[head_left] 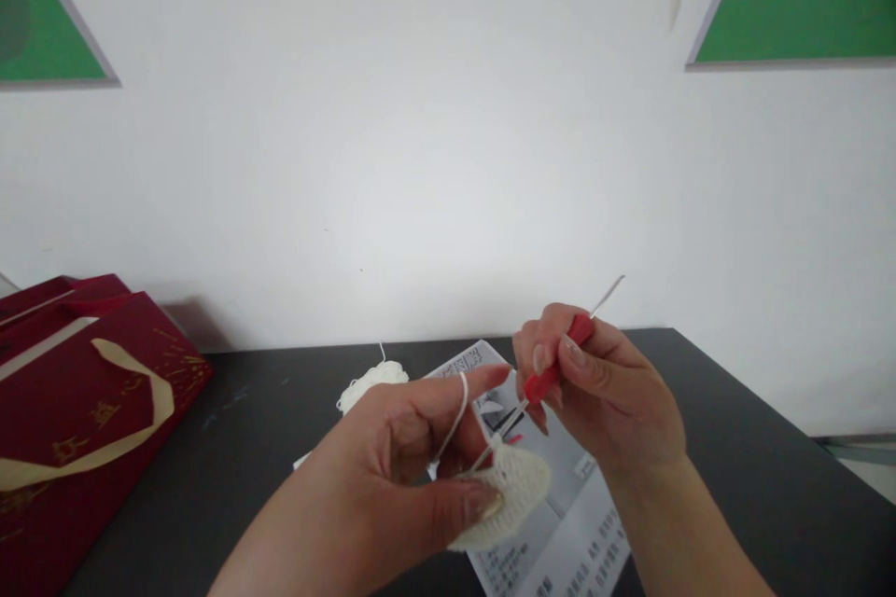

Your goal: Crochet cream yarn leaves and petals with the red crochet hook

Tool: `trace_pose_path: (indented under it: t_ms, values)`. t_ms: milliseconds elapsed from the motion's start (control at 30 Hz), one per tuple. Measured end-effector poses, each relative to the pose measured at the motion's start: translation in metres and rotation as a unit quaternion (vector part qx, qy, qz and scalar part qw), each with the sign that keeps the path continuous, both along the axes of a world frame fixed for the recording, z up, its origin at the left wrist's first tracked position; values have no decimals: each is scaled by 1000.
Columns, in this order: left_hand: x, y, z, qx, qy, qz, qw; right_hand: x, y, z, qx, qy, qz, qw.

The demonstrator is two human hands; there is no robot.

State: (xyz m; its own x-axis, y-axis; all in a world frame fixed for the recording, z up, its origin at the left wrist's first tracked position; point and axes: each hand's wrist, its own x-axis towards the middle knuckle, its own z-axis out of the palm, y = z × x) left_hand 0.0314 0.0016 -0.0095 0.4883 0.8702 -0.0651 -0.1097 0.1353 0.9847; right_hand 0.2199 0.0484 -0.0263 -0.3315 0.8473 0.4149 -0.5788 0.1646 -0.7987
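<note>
Between thumb and fingers, my left hand [399,476] pinches a small white crochet piece [522,485]. A strand of white yarn [458,415] loops over its raised index finger. My right hand [609,382] grips a crochet hook [550,373] by its red handle, with a thin metal end sticking out at the upper right. The hook's lower metal shaft reaches down to the top edge of the crochet piece; its tip is hard to make out. Behind my left hand lies a ball of white yarn [371,382], partly covered by the hand.
Under my hands a printed sheet [560,541] with pictures and text lies on the dark table [728,457]. A dark red gift bag [105,420] with a cream ribbon is at the left. Behind the table rises a white wall [448,159] with green-panelled frames.
</note>
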Motion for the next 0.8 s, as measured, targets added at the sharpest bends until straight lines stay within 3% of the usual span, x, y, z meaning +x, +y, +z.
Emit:
trace_pose_path:
  t_ms: [367,800]
  values:
    - [0,6,-3,48,66,-54,995,12,0,6,46,-31,0,998]
    - [-4,5,-9,79,108,-29,991,24,-10,11,156,-95,-56,982]
